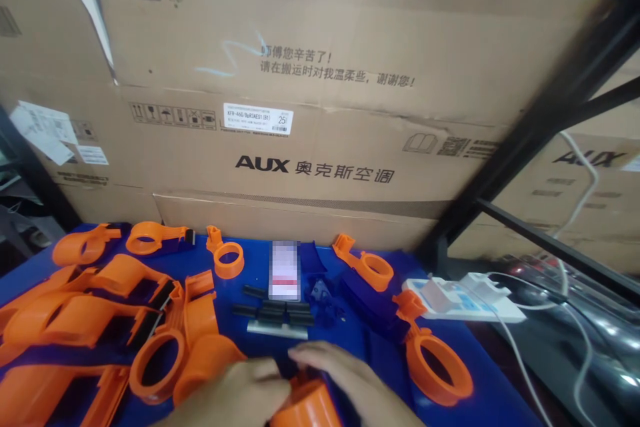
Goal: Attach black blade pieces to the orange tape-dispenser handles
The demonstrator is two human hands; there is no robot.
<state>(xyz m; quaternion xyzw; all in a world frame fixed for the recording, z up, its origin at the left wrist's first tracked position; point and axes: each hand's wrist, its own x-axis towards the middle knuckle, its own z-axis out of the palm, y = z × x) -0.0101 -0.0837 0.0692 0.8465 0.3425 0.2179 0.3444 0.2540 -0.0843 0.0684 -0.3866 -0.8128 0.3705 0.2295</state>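
At the bottom centre, my left hand [237, 387] and my right hand [353, 377] are closed around an orange plastic tape dispenser [307, 407]. Its lower part runs out of the frame, and my fingers cover its upper end. Motion blurs the left hand. Just beyond my hands lie several black strips [285, 312] and a silvery metal strip [277, 329]. Close to my left wrist, more orange tape dispensers [157, 367] are piled up. Right of my right hand lies an orange part with a ring [440, 370].
Blue sheeting covers the table [255, 340]. A phone-like screen [284, 270] lies behind the strips, beside dark blue pieces [325, 300]. A white power strip [465, 300] with cables sits at the right. Cardboard [310, 147] walls off the back; a black metal frame [510, 140] slants up at right.
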